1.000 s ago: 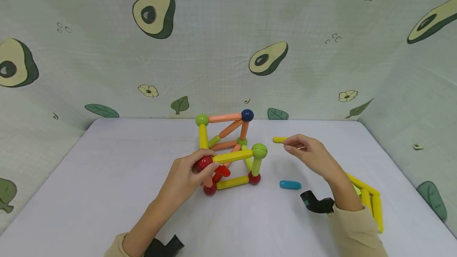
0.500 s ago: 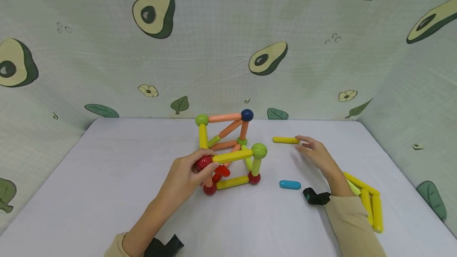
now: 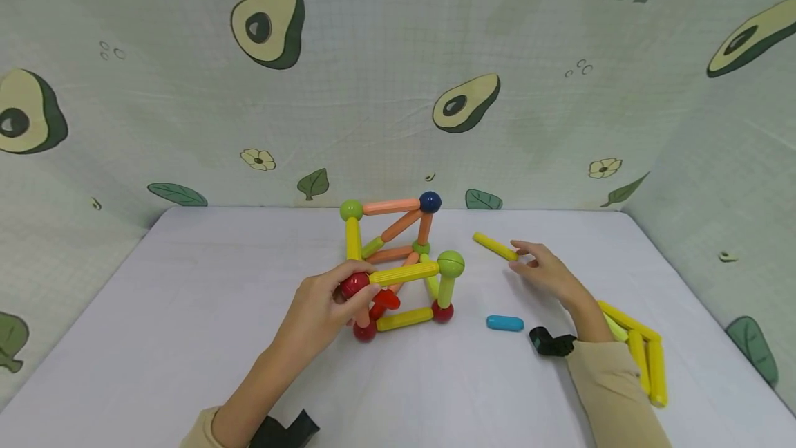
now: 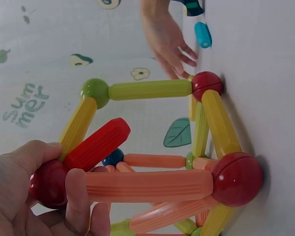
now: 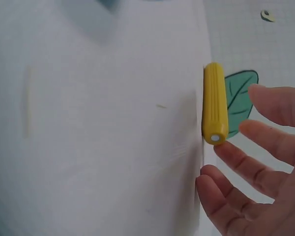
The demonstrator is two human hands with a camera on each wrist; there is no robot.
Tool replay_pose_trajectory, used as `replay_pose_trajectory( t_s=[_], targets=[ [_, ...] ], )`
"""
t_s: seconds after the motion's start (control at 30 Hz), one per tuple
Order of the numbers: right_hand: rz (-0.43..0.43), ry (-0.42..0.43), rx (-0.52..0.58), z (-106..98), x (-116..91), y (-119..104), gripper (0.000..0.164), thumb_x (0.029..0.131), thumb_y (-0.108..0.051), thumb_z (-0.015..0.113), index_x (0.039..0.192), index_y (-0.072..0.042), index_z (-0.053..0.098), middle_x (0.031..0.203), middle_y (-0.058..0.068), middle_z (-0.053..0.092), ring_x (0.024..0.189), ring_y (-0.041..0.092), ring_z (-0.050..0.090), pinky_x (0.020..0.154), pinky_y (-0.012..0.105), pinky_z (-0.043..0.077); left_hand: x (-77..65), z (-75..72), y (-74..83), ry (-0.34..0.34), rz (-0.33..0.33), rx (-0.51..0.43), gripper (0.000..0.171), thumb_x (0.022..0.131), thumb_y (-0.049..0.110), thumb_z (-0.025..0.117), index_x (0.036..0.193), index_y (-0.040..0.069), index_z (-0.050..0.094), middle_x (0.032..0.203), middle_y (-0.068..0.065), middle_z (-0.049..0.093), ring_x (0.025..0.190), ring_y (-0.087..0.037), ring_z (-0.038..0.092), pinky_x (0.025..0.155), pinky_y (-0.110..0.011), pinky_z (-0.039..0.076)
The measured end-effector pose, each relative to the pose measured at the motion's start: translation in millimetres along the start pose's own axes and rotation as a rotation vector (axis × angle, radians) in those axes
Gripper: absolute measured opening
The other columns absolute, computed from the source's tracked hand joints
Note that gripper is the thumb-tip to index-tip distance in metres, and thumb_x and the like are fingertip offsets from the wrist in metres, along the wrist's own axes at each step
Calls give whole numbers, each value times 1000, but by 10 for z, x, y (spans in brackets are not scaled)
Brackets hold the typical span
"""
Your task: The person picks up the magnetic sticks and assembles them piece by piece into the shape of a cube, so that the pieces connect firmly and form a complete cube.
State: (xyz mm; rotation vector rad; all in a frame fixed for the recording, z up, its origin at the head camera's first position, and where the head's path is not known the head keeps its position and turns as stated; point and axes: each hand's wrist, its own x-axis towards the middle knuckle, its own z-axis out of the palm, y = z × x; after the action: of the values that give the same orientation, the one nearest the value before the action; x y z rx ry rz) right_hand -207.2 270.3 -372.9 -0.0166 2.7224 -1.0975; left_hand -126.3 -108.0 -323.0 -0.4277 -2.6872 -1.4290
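A frame of magnetic sticks and balls stands mid-table. My left hand (image 3: 326, 299) holds its near upper-left red ball (image 3: 355, 285), thumb and fingers around it. From that ball run a yellow stick (image 3: 404, 273) to a green ball (image 3: 450, 263), a short red stick (image 4: 98, 143) with a free end, and an orange stick (image 4: 147, 186) down to a lower red ball (image 4: 237, 179). My right hand (image 3: 544, 272) is at the near end of a loose yellow stick (image 3: 494, 246). In the right wrist view its fingers are spread, one fingertip right at the stick's end (image 5: 215, 101).
A loose blue stick (image 3: 505, 323) lies right of the frame. Several yellow sticks (image 3: 656, 372) lie beside my right forearm. The frame's back part has a navy ball (image 3: 430, 202) and orange sticks. A printed cloth (image 3: 385, 88) hangs behind the table.
The loose yellow stick has turned from level to slanting, its right end now nearer me. My right hand has shifted slightly right with its fingers off the stick's top. The left hand stays put.
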Motion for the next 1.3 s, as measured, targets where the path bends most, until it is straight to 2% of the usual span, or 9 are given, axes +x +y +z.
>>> replay_pose_trajectory(
  t_s=[0.17, 0.37, 0.5, 0.6, 0.77, 0.87, 1.07, 1.3],
  targets=[
    [-9, -12, -40, 2, 9, 5, 55, 109, -19, 57, 152, 12, 43, 136, 33, 50, 114, 43, 49, 94, 49, 48, 1, 2, 7, 4, 8, 9, 28, 96, 20, 80, 121, 10, 73, 82, -1, 65, 65, -13, 53, 56, -23, 47],
    [34, -20, -80, -4, 83, -35, 51, 108, -16, 58, 145, 16, 45, 124, 32, 53, 107, 41, 51, 92, 48, 48, 4, 7, 14, 5, 20, 11, 27, 96, 19, 80, 121, 10, 74, 81, -1, 64, 65, -12, 52, 55, -23, 46],
    [98, -22, -112, 1, 167, -95, 50, 107, -21, 60, 141, 13, 47, 120, 30, 54, 105, 41, 52, 91, 48, 48, -3, 1, 15, 3, 13, 8, 27, 96, 18, 80, 121, 10, 74, 81, -2, 64, 64, -13, 53, 55, -23, 46],
    [142, -28, -119, 11, 223, -121, 47, 106, -23, 61, 137, 10, 48, 118, 28, 54, 102, 38, 52, 87, 43, 48, -7, -6, 10, -1, 5, 6, 27, 97, 17, 80, 121, 10, 73, 81, -2, 65, 64, -13, 53, 55, -23, 47],
    [165, -31, -122, 4, 295, -117, 40, 106, -22, 63, 129, 8, 51, 113, 25, 53, 93, 31, 52, 76, 33, 45, -7, -9, -1, -11, 4, 9, 28, 98, 17, 78, 124, 10, 73, 80, -1, 67, 63, -12, 54, 54, -23, 47],
    [169, -32, -125, -12, 311, -111, 37, 105, -21, 63, 125, 8, 52, 112, 24, 54, 92, 29, 52, 74, 32, 45, -7, -8, -7, -15, 8, 10, 28, 98, 17, 77, 125, 9, 73, 78, 1, 66, 61, -12, 53, 54, -23, 46],
    [172, -30, -139, -56, 247, -100, 30, 103, -16, 66, 114, 10, 58, 97, 18, 56, 90, 28, 52, 76, 33, 44, -3, -1, -7, -7, 16, 8, 27, 97, 17, 79, 123, 9, 73, 81, -1, 66, 64, -12, 54, 55, -23, 48],
    [133, -75, -171, -68, 43, -149, 26, 101, -13, 69, 110, 11, 62, 90, 14, 59, 84, 25, 55, 74, 32, 47, -5, 4, 7, 9, 3, 4, 28, 96, 18, 80, 122, 9, 74, 84, -3, 66, 68, -13, 54, 57, -23, 47]
  ],
)
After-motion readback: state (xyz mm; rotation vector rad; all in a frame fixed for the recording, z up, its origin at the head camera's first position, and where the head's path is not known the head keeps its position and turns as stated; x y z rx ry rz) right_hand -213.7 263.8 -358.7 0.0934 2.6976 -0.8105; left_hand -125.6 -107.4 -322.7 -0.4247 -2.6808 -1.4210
